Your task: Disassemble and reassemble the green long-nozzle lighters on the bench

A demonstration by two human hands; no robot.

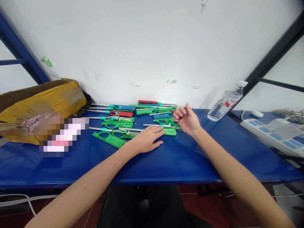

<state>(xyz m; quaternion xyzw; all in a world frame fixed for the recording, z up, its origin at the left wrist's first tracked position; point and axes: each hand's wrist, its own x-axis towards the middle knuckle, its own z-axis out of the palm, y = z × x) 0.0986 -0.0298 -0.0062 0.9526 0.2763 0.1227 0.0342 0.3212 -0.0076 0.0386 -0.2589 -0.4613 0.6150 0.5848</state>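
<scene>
My left hand (pixel 150 139) lies palm down on the table with its fingers stretched out, the fingertips touching the green handle of a long-neck lighter (pixel 170 131). Just to the right, my right hand (pixel 187 121) is raised with its fingers curled in toward the palm. Something small and dark red shows between those fingers, too little to name. Left of my left hand lie opened lighters with green half shells (pixel 109 139) and bare inner parts. Behind them rest whole lighters, among them a red one (pixel 121 113) and a blue one (pixel 123 107).
A taped cardboard box (pixel 71 95) stands at the left, beside a pixelated patch. At the back right a water bottle (pixel 224 103) leans near the black frame post. Farther right are a white power strip (pixel 268 131) and a white oval object (pixel 257 114). A white wall closes off the back.
</scene>
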